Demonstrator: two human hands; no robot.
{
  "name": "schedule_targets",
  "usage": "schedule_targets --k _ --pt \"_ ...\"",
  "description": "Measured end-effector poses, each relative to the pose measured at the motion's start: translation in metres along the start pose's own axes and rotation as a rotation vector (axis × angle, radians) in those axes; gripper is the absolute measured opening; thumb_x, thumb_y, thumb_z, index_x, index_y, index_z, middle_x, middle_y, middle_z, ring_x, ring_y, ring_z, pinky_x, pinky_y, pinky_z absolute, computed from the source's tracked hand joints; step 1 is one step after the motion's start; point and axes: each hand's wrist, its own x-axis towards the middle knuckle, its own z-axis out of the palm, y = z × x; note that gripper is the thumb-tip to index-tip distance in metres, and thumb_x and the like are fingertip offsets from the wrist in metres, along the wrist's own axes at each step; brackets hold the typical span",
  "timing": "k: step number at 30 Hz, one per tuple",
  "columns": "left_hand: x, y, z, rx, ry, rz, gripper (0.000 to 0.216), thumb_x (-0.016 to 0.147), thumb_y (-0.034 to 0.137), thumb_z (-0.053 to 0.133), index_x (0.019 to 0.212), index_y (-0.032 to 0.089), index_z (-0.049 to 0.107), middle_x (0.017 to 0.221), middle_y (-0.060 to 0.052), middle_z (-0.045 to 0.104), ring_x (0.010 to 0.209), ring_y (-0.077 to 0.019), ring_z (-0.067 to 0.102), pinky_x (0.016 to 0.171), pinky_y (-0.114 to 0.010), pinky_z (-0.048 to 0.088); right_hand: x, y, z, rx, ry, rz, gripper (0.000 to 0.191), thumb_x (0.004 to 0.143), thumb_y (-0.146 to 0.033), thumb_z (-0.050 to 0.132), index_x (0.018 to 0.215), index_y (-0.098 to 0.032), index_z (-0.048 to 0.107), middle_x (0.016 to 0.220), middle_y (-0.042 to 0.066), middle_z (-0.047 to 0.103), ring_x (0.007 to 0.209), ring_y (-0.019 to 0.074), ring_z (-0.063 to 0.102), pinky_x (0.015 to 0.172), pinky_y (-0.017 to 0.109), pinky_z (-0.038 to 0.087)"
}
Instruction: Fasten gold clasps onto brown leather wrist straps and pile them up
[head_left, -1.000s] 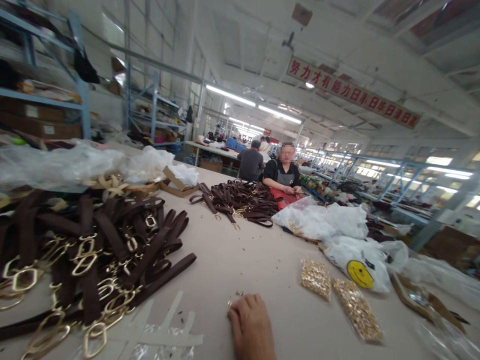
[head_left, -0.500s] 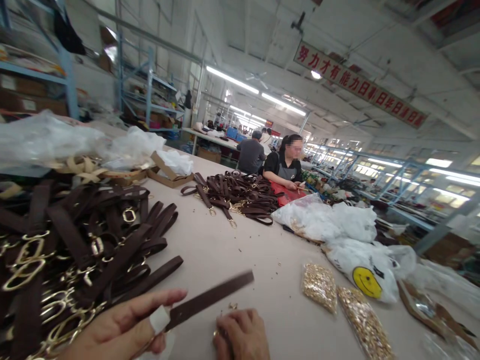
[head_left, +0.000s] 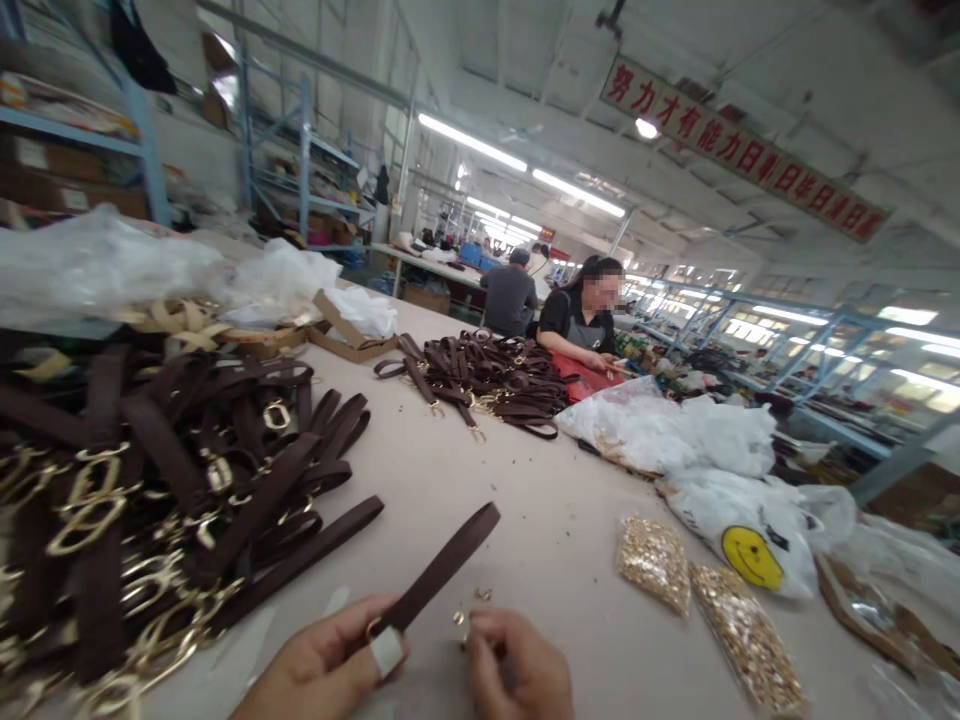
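My left hand, with white tape round the thumb, grips a dark brown looped strap near its lower end. The loop points up and to the right, above the table. A bit of gold metal shows beside the fingers. My right hand is beside it with fingers curled and thumb and forefinger together; a small gold piece seems to show at the fingertips, too small to name. Just beyond those fingers, small gold fittings lie on the table.
A heap of brown straps with gold clasps covers the left side. Another strap pile lies farther back, near a seated person. To the right are clear bags of gold fittings and a white plastic bag with a smiley.
The strap in my left hand has turned more upright, its loop now showing. My right hand has lifted off the tabletop pieces and its fingertips have come together. The view has shifted slightly.
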Motion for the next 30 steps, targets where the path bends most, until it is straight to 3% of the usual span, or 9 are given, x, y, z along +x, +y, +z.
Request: schedule_targets --k 2,6,12,15,20,25,30 --pt "-0.009 0.013 0.008 0.066 -0.025 0.043 0.032 0.066 0.038 0.084 0.09 0.018 0.076 0.077 -0.002 0.073 0.076 -0.0155 0.065 0.072 -0.021 0.05 0.001 -0.016 -0.013 0.094 -0.15 0.207 0.014 0.091 -0.03 0.061 0.085 -0.024 0.072 0.076 0.001 0.072 0.072 0.0156 0.066 0.067 0.022 0.051" --pt "-0.012 0.021 0.011 0.049 -0.164 0.011 0.031 0.075 0.033 0.076 0.101 0.016 0.074 0.084 -0.003 0.072 0.068 -0.0107 0.061 0.067 -0.022 0.047 0.009 -0.025 -0.024 0.262 -0.115 0.429 0.026 0.083 -0.044 0.072 0.094 -0.02 0.072 0.083 0.003 0.072 0.074 0.0162 0.065 0.066 0.023 0.052" --pt "-0.02 0.018 0.01 0.064 -0.229 0.079 0.022 0.082 0.023 0.065 0.101 0.016 0.075 0.093 -0.006 0.073 0.076 -0.0117 0.061 0.071 -0.024 0.045 0.007 -0.028 -0.028 0.278 -0.109 0.526 0.034 0.08 -0.05 0.074 0.09 -0.018 0.074 0.07 0.004 0.069 0.067 0.0163 0.064 0.063 0.025 0.053" --pt "-0.021 0.017 0.014 0.06 -0.258 0.081 0.026 0.082 0.018 0.062 0.104 0.017 0.075 0.101 -0.007 0.074 0.085 -0.0142 0.063 0.075 -0.026 0.045 0.003 -0.026 -0.03 0.346 -0.106 0.596 0.035 0.076 -0.048 0.079 0.096 -0.019 0.076 0.075 0.006 0.073 0.07 0.0177 0.068 0.068 0.028 0.056" --pt "-0.021 0.013 0.021 0.126 -0.291 0.109 0.032 0.084 0.012 0.06 0.112 0.019 0.074 0.106 -0.006 0.075 0.096 -0.0154 0.064 0.084 -0.027 0.045 -0.001 -0.033 -0.027 0.494 -0.125 0.582 0.026 0.077 -0.04 0.081 0.095 -0.022 0.075 0.079 0.004 0.075 0.073 0.0173 0.07 0.07 0.027 0.058" --pt "-0.023 0.004 0.027 0.042 -0.351 0.112 0.031 0.087 0.016 0.061 0.115 0.019 0.073 0.097 -0.004 0.075 0.088 -0.0143 0.065 0.089 -0.029 0.048 0.001 -0.047 -0.022 0.399 -0.145 0.501 0.019 0.077 -0.037 0.079 0.086 -0.021 0.077 0.07 0.003 0.072 0.066 0.0166 0.067 0.064 0.026 0.057" --pt "-0.024 0.002 0.028 0.095 -0.317 0.153 0.034 0.087 0.016 0.061 0.119 0.017 0.072 0.107 -0.006 0.075 0.105 -0.019 0.065 0.098 -0.031 0.047 0.002 -0.046 -0.018 0.341 -0.124 0.473 0.018 0.075 -0.038 0.077 0.083 -0.021 0.077 0.071 0.002 0.068 0.067 0.0165 0.062 0.064 0.027 0.054"
